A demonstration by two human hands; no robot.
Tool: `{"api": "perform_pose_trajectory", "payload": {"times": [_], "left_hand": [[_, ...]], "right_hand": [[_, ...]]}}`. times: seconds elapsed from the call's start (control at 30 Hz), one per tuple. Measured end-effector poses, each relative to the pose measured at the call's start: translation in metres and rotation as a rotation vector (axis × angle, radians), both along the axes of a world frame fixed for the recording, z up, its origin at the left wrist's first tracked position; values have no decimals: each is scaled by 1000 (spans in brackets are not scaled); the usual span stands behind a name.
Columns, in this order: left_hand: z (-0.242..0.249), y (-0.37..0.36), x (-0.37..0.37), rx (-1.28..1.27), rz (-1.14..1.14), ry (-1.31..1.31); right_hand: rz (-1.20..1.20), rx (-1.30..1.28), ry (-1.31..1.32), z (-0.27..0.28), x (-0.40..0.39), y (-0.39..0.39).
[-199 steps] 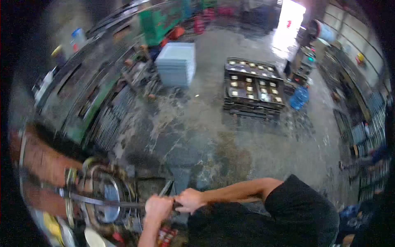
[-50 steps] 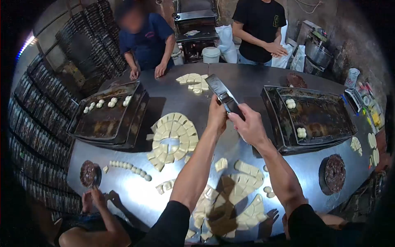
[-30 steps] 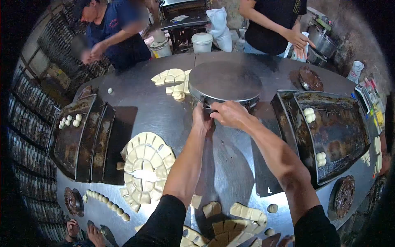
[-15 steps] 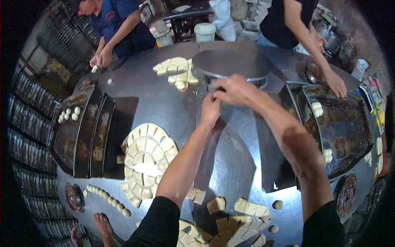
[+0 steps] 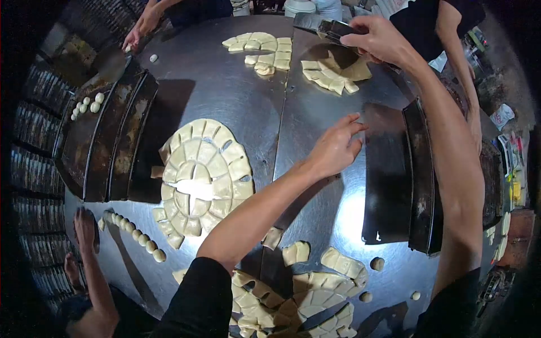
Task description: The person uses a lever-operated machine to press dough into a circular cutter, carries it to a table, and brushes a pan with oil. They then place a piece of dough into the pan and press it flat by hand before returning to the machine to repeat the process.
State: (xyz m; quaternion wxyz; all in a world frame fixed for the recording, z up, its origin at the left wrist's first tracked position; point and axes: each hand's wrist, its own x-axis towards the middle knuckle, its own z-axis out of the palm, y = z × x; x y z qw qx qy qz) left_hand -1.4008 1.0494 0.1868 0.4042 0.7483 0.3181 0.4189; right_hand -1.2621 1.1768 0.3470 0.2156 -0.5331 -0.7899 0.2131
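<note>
My right hand [image 5: 376, 40] grips a metal dough cutter [image 5: 309, 23], raised and tilted at the far side of the steel table [image 5: 236, 73]. Most of the cutter is seen edge-on or hidden by my fingers. Just below it lies flat dough [image 5: 329, 76] in cut segments. My left hand [image 5: 338, 145] hovers over the table, fingers apart and holding nothing. To its left is a large round of dough [image 5: 225, 155] cut in rings, with a gap at the centre. Beneath my left forearm are more cut dough pieces [image 5: 321, 293].
Dark baking trays [image 5: 121, 141] stand at the left, one holding small dough balls [image 5: 97, 102]. More trays [image 5: 422, 186] stand beside my right forearm. A row of dough balls [image 5: 137, 235] runs along the near left. Co-workers' hands [image 5: 147, 22] [image 5: 85, 228] are around the table.
My hands were together at the round cutter. My left hand has let go and come nearer. My right hand has lifted the cutter rightward, uncovering the cut dough. The view has shifted.
</note>
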Motion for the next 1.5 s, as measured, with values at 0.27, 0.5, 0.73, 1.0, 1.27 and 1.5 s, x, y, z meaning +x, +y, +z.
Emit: {"api": "perform_pose_trajectory", "payload": {"times": [0.27,0.5,0.73,1.0,1.27,1.5], "left_hand": [[20,50,-13,316,193,168],[42,193,25,823,287,595],[-20,229,66,1091,418,540],[-4,159,72,943,412,449],[29,120,101,203,-127,860],[4,15,84,557,-128,771]], "right_hand": [[63,95,-42,-20,-6,-12],[-77,155,-128,21,-33,-34],[-56,86,9,23,-29,-55],[-116,96,20,22,-29,-49],[-45,168,-27,21,-16,-27],[-67,152,-115,26,-13,-3]]}}
